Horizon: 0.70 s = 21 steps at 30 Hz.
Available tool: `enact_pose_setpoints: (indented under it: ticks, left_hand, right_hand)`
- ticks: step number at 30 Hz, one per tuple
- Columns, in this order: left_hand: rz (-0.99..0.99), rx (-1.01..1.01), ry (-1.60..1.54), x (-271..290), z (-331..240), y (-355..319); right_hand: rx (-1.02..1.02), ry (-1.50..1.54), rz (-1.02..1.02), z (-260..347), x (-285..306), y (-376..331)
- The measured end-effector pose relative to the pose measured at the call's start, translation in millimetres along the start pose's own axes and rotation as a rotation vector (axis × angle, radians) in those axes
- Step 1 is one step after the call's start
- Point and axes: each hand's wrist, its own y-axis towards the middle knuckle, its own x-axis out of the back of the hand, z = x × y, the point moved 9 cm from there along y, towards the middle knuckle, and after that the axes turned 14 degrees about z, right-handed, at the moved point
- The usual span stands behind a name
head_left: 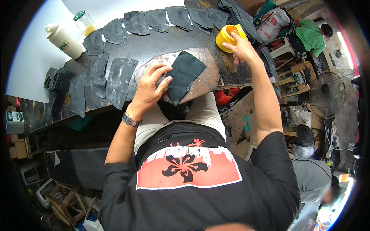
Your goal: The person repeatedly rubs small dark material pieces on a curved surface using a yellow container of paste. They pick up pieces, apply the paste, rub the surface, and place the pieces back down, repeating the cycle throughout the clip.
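A dark, four-sided leather-like piece (186, 75) lies flat on a worn brownish slab (210, 73) in front of me. My left hand (152, 84), wearing a wristwatch, is beside it, its fingers bent and apart. Thumb and forefinger tips touch the piece's left edge. At the far right, my right hand (242, 47) reaches over a yellow tub (222, 39) with its fingers apart. Two of them point at the tub's mouth, and the rim partly hides their tips. What is inside the tub does not show.
Overlapping dark pieces (135, 22) curve along the table's far side, and more (122, 81) lie at left near a stack (58, 82). A cream bottle (63, 41) and a glass jar (85, 24) stand behind. Rightward are a fan (327, 94) and two other people (311, 36).
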Motion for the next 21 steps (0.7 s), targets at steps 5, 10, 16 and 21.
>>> enact_pose_setpoints:
  ticks: [5, 10, 16, 21]
  left_hand:
    - [0.070, 0.005, 0.056, -1, 2, 1]
    - [0.106, 0.006, 0.205, -10, 3, 3]
    - [0.111, 0.000, 0.388, -8, 14, 15]
    - [0.141, 0.013, 0.423, -5, 21, 23]
  right_hand:
    - [-0.322, -0.161, 0.310, -17, 0, 35]
    - [-0.216, -0.123, 0.236, -7, 6, 27]
    - [0.005, -0.136, -0.212, 16, 17, -30]
    - [0.017, -0.412, 0.146, 22, -26, -53]
